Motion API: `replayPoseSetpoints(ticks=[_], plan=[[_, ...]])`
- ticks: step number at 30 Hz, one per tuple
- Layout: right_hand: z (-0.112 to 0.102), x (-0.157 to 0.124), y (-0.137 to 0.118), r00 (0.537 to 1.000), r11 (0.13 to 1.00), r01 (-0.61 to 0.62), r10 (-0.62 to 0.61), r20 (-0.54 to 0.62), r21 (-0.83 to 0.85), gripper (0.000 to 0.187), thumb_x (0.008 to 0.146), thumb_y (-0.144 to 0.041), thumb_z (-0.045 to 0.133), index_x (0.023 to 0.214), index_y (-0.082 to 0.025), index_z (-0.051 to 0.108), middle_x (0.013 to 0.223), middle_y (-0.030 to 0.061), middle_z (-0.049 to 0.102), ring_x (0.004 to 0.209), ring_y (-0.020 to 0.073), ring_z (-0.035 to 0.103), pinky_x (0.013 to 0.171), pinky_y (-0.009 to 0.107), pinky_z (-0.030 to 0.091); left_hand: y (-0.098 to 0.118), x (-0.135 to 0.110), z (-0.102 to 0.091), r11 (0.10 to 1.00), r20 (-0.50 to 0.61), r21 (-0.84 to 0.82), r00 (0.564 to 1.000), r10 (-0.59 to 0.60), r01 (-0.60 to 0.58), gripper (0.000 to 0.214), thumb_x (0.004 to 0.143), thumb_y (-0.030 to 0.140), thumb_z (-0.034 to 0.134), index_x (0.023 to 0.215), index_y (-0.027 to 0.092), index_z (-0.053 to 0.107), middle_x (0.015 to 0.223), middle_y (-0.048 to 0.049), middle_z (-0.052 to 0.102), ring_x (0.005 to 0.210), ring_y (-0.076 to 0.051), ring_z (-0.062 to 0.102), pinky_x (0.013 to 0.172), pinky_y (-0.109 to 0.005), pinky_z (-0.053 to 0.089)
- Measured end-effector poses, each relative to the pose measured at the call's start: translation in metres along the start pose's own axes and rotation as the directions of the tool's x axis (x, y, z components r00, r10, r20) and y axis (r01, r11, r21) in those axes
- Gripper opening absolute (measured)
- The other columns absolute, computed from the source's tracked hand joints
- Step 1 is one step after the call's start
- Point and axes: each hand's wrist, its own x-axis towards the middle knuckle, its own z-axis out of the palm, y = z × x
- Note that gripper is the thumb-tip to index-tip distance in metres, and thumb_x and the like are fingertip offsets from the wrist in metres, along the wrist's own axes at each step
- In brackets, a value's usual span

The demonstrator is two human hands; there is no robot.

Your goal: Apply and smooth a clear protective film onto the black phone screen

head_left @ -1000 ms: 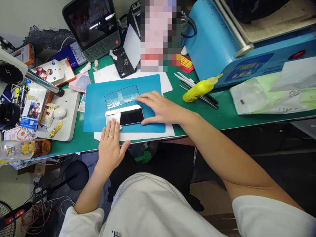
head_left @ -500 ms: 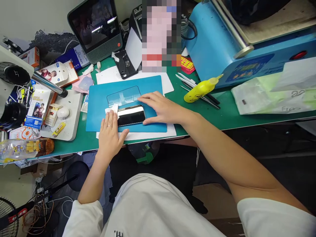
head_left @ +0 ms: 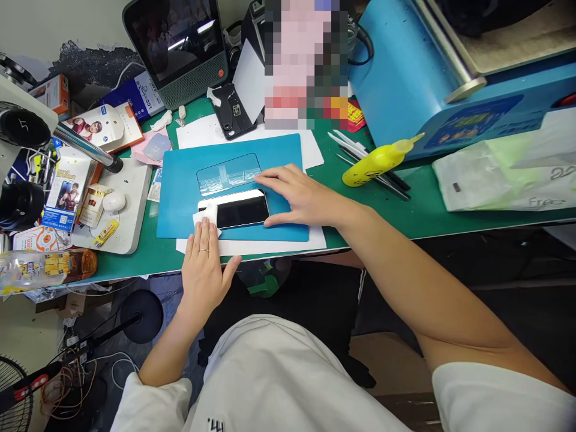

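Note:
A phone (head_left: 245,211) with a dark screen lies face up on the blue mat (head_left: 177,180). My left hand (head_left: 202,264) presses a white wipe (head_left: 207,216) against the phone's left end, fingers together and thumb apart. Around the right end of the phone, my right hand (head_left: 301,198) is spread open. Its thumb touches the lower right corner, and its forefinger reaches the corner of a clear, black-edged glass screen protector (head_left: 229,174) just behind the phone.
Behind the mat stand a black phone case (head_left: 231,114) and a smart display (head_left: 180,54). To the right lie a yellow squeeze bottle (head_left: 378,162), several pen-like tools, a plastic packet (head_left: 495,177) and a blue machine (head_left: 405,72). Boxes and a drink bottle (head_left: 49,267) crowd the left.
My left hand and the wipe have slid slightly toward me, uncovering more of the phone's upper left edge. My right hand stays at the phone's right end. The camera view has shifted slightly.

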Motion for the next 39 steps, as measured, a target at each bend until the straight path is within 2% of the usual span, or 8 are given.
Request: replayPoseSetpoints(ticks=[12, 17, 20, 23, 31, 39], plan=[[-0.001, 0.000, 0.000, 1.000, 1.000, 0.023, -0.023, -0.014, 0.015, 0.105, 0.093, -0.091, 0.059, 0.171, -0.021, 0.050, 0.164, 0.0228, 0.057, 0.144, 0.0498, 0.052, 0.119, 0.073, 0.048, 0.000, -0.010, -0.004, 1.000, 0.029, -0.013, 0.999, -0.019, 0.020, 0.082, 0.119, 0.053, 0.039, 0.184, 0.018, 0.004, 0.185, -0.0210, 0.032, 0.173, -0.036, 0.032, 0.139, -0.058, 0.036], [-0.001, 0.000, 0.000, 1.000, 1.000, 0.028, -0.027, -0.013, 0.012, 0.103, 0.092, -0.089, 0.063, 0.172, -0.025, 0.049, 0.164, 0.0214, 0.057, 0.142, 0.0501, 0.053, 0.119, 0.074, 0.048, -0.007, 0.001, -0.006, 0.999, 0.022, -0.034, 1.000, -0.017, 0.018, 0.078, 0.119, 0.056, 0.036, 0.184, 0.018, 0.015, 0.184, -0.0197, 0.036, 0.172, -0.036, 0.035, 0.139, -0.057, 0.037], [-0.001, 0.000, 0.000, 1.000, 1.000, 0.018, -0.018, -0.006, 0.007, 0.105, 0.092, -0.090, 0.061, 0.171, -0.021, 0.050, 0.165, 0.0226, 0.056, 0.143, 0.0502, 0.052, 0.120, 0.074, 0.047, -0.012, 0.010, -0.006, 0.999, 0.030, -0.042, 0.999, -0.021, 0.022, 0.076, 0.119, 0.056, 0.036, 0.182, 0.014, 0.023, 0.183, -0.0210, 0.037, 0.172, -0.036, 0.035, 0.139, -0.058, 0.036], [-0.001, 0.000, 0.000, 1.000, 1.000, 0.011, -0.011, -0.006, 0.012, 0.109, 0.092, -0.092, 0.059, 0.171, -0.019, 0.050, 0.165, 0.0240, 0.056, 0.144, 0.0504, 0.052, 0.120, 0.074, 0.048, -0.016, 0.020, -0.005, 0.999, 0.044, -0.043, 0.999, -0.026, 0.028, 0.077, 0.119, 0.056, 0.036, 0.181, 0.012, 0.024, 0.184, -0.0217, 0.034, 0.173, -0.037, 0.032, 0.140, -0.059, 0.033], [0.001, 0.000, 0.002, 1.000, 1.000, 0.020, -0.019, -0.018, 0.015, 0.112, 0.090, -0.095, 0.058, 0.174, -0.021, 0.046, 0.166, 0.0230, 0.056, 0.144, 0.0498, 0.052, 0.120, 0.073, 0.047, -0.024, 0.044, -0.003, 0.999, 0.062, -0.052, 0.998, -0.010, 0.013, 0.085, 0.117, 0.067, 0.032, 0.179, 0.008, 0.030, 0.185, -0.0229, 0.031, 0.175, -0.037, 0.028, 0.141, -0.056, 0.030], [0.001, 0.001, 0.001, 1.000, 1.000, 0.000, 0.000, -0.006, 0.006, 0.116, 0.089, -0.098, 0.056, 0.174, -0.019, 0.046, 0.167, 0.0228, 0.056, 0.145, 0.0493, 0.052, 0.121, 0.072, 0.047, -0.019, 0.041, -0.004, 1.000, 0.060, -0.023, 0.998, -0.007, 0.008, 0.083, 0.118, 0.063, 0.033, 0.179, 0.007, 0.028, 0.185, -0.0233, 0.030, 0.175, -0.038, 0.027, 0.141, -0.058, 0.028]])
